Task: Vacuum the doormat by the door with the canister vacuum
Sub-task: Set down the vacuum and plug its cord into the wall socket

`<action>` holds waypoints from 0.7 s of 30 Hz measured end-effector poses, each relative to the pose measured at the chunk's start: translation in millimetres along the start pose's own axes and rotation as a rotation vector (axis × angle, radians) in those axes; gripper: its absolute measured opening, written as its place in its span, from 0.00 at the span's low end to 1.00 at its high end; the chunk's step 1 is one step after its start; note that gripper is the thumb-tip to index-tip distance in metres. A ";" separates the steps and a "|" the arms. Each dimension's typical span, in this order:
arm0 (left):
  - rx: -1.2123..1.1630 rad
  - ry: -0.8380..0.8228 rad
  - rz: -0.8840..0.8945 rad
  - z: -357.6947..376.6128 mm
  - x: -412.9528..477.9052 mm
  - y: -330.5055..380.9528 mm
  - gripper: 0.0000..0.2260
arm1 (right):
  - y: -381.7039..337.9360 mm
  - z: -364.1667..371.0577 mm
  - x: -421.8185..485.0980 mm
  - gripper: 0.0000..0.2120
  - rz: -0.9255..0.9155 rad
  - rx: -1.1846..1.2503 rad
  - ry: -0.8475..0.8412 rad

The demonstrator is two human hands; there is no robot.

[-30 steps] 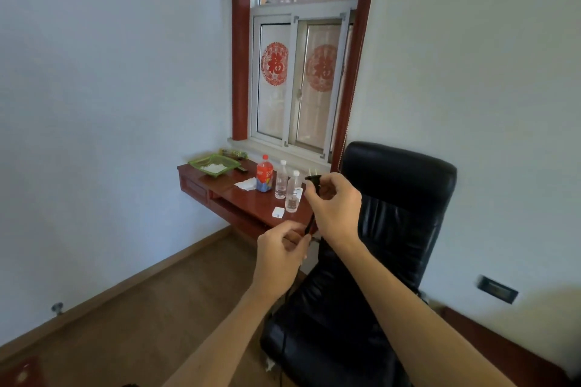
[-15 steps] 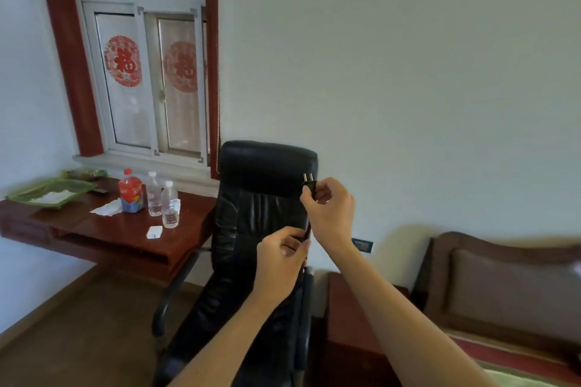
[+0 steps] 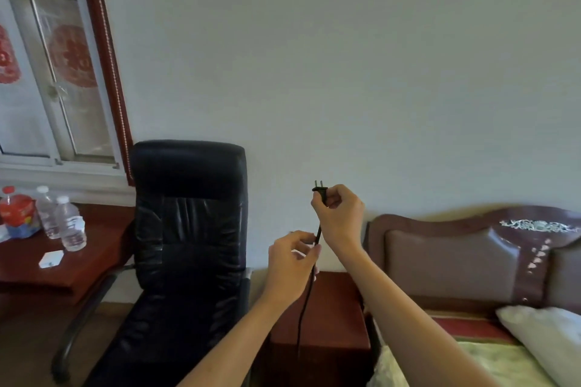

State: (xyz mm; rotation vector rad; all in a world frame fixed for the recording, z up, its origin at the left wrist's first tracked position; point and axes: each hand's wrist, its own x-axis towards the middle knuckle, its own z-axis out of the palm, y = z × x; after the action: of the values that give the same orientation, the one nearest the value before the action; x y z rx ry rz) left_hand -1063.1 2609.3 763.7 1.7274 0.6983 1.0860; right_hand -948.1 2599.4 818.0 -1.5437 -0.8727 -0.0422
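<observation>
Filling the upper frame, a plain pale wall (image 3: 345, 56) is faced, presumably because a socket is being sought; none is visible on it. A black leather high-backed office chair (image 3: 188, 229) is parked against the wall beside the dark red wooden desk (image 3: 72, 273), and a brown padded headboard of a bed (image 3: 456, 254) is seen at the right. Between chair and bed a low reddish-brown cabinet (image 3: 333, 308) is set against the wall. Two clear plastic water bottles (image 3: 59, 220) and a red-labelled drink bottle (image 3: 15, 210) are kept near the desk's back edge.

The thin black power cord (image 3: 306, 295) is held taut between both hands, so that slack is managed. The left hand (image 3: 290, 264) is clenched round the cord lower down. The right hand (image 3: 341, 220) is closed on the small black two-pin plug (image 3: 320, 190), prongs upward, ready for insertion. Neither the doormat nor the canister vacuum is in view; the vacuuming is judged not yet begun.
</observation>
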 end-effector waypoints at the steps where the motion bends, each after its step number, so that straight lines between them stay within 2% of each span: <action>1: 0.000 -0.006 -0.013 11.8 3.2 -1.8 0.05 | 9.3 -6.6 6.2 0.08 0.004 -0.005 0.001; 11: -0.042 -0.061 -0.132 96.9 30.4 -32.2 0.06 | 80.4 -43.5 45.9 0.07 0.057 -0.063 0.023; 21: -0.082 -0.142 -0.196 133.8 76.2 -91.6 0.03 | 146.5 -25.5 80.6 0.08 0.141 -0.106 0.058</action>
State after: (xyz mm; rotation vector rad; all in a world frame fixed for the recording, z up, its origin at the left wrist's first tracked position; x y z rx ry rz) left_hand -907.8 2652.3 685.3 1.6121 0.7069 0.8377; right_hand -800.5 2630.0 741.2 -1.6916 -0.7235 -0.0315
